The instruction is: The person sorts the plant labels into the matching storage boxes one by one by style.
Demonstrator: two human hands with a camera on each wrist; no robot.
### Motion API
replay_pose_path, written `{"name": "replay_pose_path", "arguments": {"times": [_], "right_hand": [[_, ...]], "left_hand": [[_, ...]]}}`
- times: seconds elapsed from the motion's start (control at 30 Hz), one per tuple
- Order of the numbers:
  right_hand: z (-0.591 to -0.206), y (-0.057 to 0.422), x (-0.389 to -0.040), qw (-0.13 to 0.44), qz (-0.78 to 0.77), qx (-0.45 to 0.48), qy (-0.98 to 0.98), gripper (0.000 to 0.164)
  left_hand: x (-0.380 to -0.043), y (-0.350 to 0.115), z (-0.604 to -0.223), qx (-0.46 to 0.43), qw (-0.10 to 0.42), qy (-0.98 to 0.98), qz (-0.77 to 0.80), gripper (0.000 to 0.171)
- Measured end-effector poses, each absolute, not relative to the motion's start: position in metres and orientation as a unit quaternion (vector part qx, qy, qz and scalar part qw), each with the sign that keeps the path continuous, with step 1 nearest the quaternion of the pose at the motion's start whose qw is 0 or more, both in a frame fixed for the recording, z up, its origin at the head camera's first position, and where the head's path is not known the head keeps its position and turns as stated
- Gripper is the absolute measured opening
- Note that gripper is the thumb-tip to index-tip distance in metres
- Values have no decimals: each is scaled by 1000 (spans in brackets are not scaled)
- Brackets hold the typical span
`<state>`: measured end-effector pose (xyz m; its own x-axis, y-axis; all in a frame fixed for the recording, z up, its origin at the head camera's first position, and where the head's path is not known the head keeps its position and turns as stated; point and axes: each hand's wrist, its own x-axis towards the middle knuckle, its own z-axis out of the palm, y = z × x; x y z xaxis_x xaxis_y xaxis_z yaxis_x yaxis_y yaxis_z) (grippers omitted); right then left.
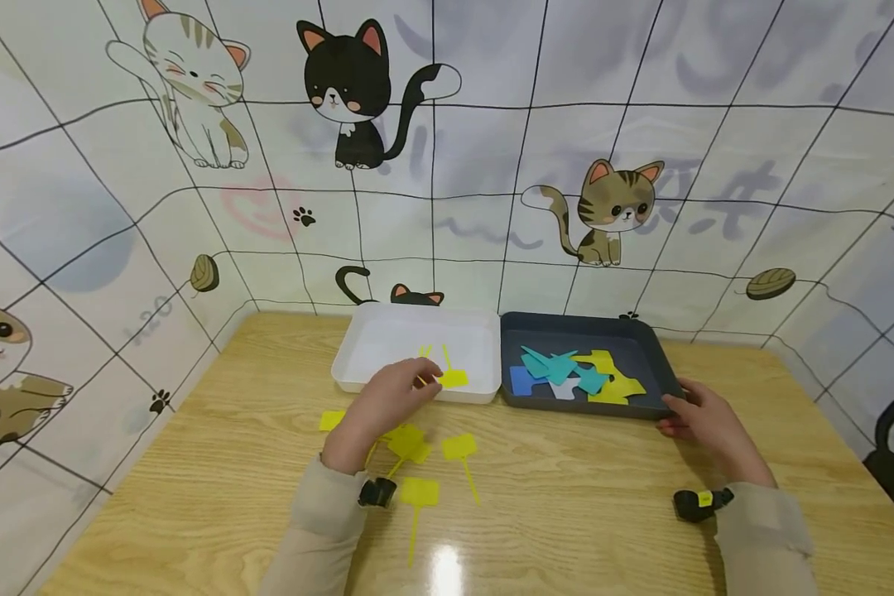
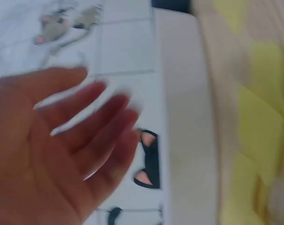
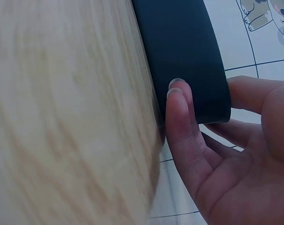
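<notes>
My left hand (image 1: 391, 397) hovers over the front edge of the white tray (image 1: 387, 339), its fingers loosely bent. In the left wrist view nothing lies between those fingers, and the tray's wall (image 2: 188, 117) stands beside them. Inside the white tray are a few thin-stemmed yellow tags (image 1: 454, 378), one close to my fingertips. My right hand (image 1: 711, 422) grips the near right corner of the dark tray (image 1: 626, 335). The right wrist view shows fingertips (image 3: 177, 101) against the tray's outer wall and the thumb at its rim.
Several yellow tags (image 1: 420, 492) lie on the wooden table (image 1: 566, 497) around my left forearm. The dark tray, side by side with the white one, contains teal pieces (image 1: 559, 364), a blue piece (image 1: 523, 381) and yellow pieces (image 1: 618, 387). A cat-patterned cloth (image 1: 477, 149) hangs behind the table.
</notes>
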<state>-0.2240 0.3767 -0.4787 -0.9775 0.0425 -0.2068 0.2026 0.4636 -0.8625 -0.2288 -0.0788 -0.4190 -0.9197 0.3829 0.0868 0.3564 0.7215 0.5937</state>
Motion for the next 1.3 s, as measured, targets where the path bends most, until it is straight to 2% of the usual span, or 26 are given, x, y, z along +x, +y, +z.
{"name": "replay_pose_path", "arguments": {"times": [0.13, 0.23, 0.5, 0.77, 0.97, 1.2, 1.3], "right_hand": [[-478, 377, -225, 74, -511, 72, 853, 74], [-478, 377, -224, 75, -513, 69, 853, 74], [-477, 376, -224, 75, -515, 62, 851, 73], [-476, 377, -225, 75, -511, 62, 854, 74], [-475, 378, -225, 73, -514, 59, 853, 74], [-476, 378, -225, 72, -507, 63, 856, 74], [-476, 378, -225, 74, -506, 65, 857, 73]], "left_hand": [[-218, -64, -412, 236, 131, 925, 268, 22], [-213, -52, -417, 253, 174, 924, 227, 29], [-204, -37, -431, 256, 113, 956, 92, 31], [-197, -30, -431, 240, 92, 965, 46, 35], [-195, -28, -435, 249, 69, 965, 35, 28], [-195, -27, -434, 249, 81, 964, 40, 10], [-194, -26, -434, 249, 88, 964, 41, 13]]}}
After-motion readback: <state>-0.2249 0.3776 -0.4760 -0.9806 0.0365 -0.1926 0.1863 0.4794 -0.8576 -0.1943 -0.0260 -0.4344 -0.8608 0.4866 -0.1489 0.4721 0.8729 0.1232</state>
